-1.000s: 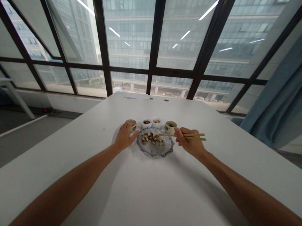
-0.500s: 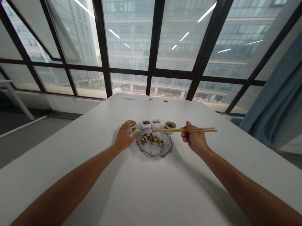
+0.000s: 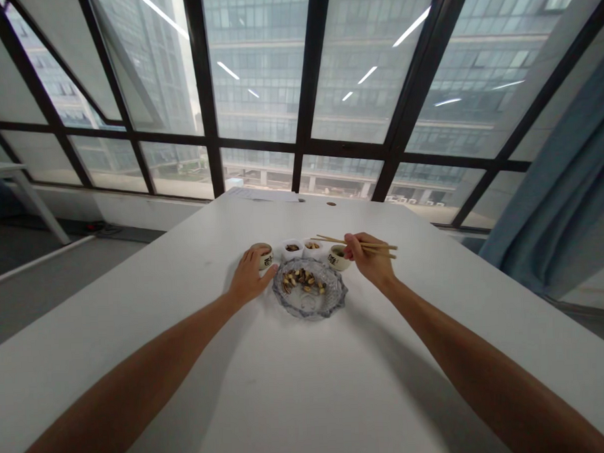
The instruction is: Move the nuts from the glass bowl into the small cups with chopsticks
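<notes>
I see the white bench (image 3: 299,387) filling the lower part of the view, its far edge running below the window frames. Both of my bare arms reach out over it toward a cluster of dishes in the middle of the bench, nearer the far edge than the near one. Largest of these is the glass dish (image 3: 309,294), scalloped at the rim, with a heap of nuts (image 3: 302,279) lying in its far half. My left hand (image 3: 249,277) rests just left of the dish, its fingers curled loosely about the tan cup (image 3: 264,255) at the left end of the row and touching it. My right hand (image 3: 367,260) hovers beyond the dish's right rim, fingers closed on the chopsticks (image 3: 355,245), which slant leftward with their tips over the row of cups; I cannot tell whether anything is pinched between the tips. Behind the dish stand two small white cups (image 3: 301,248) side by side, each with something dark inside, and the second tan cup (image 3: 336,257) sits just in front of my right hand's knuckles.
</notes>
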`<action>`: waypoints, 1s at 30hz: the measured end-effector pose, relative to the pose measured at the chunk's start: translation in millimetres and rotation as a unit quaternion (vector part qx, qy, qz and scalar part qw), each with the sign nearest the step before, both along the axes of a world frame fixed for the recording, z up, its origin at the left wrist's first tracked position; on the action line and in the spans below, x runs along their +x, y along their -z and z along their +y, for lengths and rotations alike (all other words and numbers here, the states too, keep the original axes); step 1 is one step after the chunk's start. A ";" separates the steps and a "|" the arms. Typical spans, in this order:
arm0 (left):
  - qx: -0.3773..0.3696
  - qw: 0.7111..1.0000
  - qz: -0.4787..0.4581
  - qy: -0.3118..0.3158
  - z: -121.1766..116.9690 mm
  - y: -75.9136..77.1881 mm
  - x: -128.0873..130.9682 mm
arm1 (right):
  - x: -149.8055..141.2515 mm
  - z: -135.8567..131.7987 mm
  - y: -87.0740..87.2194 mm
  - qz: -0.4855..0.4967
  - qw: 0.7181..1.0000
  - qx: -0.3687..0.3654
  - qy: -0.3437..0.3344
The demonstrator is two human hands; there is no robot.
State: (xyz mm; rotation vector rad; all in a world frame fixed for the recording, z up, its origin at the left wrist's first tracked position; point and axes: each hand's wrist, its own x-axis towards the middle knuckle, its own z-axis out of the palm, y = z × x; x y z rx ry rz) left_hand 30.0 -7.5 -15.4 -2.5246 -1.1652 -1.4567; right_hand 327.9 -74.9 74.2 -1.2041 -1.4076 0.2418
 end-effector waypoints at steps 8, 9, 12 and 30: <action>-0.001 1.000 0.002 0.010 0.5 -1.7 1.9 | 1.1 -49.9 -36.4 -0.055 0.994 -0.090 -0.033; 0.001 1.000 0.000 0.012 0.5 -1.9 2.0 | -0.4 -55.2 -37.2 -0.075 0.991 -0.104 -0.036; -0.002 1.000 -0.004 0.010 1.0 -1.4 1.7 | -7.0 -63.4 -33.9 -0.121 0.984 -0.123 -0.038; -0.117 0.980 -0.125 -0.097 25.2 17.0 -2.3 | 5.9 -39.5 -6.1 0.255 0.959 -0.105 -0.064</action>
